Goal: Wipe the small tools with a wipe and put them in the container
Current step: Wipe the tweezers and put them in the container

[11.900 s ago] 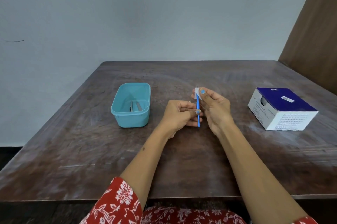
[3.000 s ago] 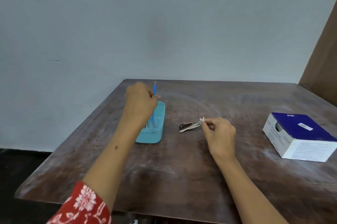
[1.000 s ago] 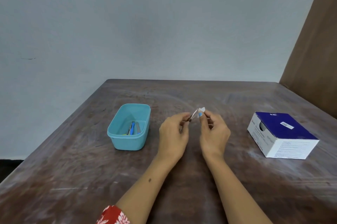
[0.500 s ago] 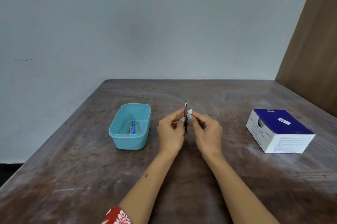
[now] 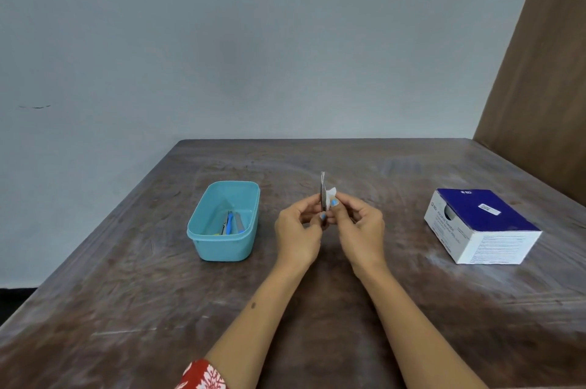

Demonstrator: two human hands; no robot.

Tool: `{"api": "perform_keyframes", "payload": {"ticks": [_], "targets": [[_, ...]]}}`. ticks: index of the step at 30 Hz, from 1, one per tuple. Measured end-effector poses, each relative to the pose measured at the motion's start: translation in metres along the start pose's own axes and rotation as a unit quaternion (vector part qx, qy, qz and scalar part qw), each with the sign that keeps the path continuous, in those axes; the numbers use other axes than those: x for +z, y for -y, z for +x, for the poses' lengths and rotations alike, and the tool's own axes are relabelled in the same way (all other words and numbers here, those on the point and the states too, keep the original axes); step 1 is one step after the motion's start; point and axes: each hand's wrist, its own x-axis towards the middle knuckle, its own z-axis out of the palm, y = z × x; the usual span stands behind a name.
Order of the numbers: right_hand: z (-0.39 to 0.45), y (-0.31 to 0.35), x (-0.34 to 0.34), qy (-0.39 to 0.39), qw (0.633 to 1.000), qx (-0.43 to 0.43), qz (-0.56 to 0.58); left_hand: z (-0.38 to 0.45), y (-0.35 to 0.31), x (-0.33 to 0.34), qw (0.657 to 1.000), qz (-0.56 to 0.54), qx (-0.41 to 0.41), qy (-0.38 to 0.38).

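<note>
Table (image 5: 317, 309): L hand (image 5: 296, 230) holds clipper (image 5: 322, 195) (upright), R hand (image 5: 361, 230) pinches wipe (image 5: 331, 192)

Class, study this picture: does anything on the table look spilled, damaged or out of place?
Nothing stands out. The teal container sits upright with tools inside, the blue and white box lies flat, and the left hand holds a metal tool upright against the wipe in the right hand.

Dark wooden table (image 5: 317, 309): teal container (image 5: 223, 249) left, blue-white box (image 5: 482, 227) right, well apart.
</note>
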Motion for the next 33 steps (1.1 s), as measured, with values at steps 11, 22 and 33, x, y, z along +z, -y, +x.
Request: {"api": "perform_keyframes", "payload": {"ticks": [11, 22, 33], "targets": [[-0.0021, 0.0065, -0.0007, 0.011, 0.997, 0.010, 0.080, 0.0005, 0.0019, -0.0001, 1.000, 0.016, 0.026, -0.001], [-0.0033, 0.0067, -0.0014, -0.012, 0.999, -0.034, -0.007, -0.0033, -0.0035, -0.0007, 0.998, 0.050, 0.047, -0.001], [-0.0025, 0.0065, -0.0075, -0.066, 0.990, -0.053, -0.111, -0.0033, -0.0025, 0.0016, 0.998, 0.056, 0.038, 0.010]]}}
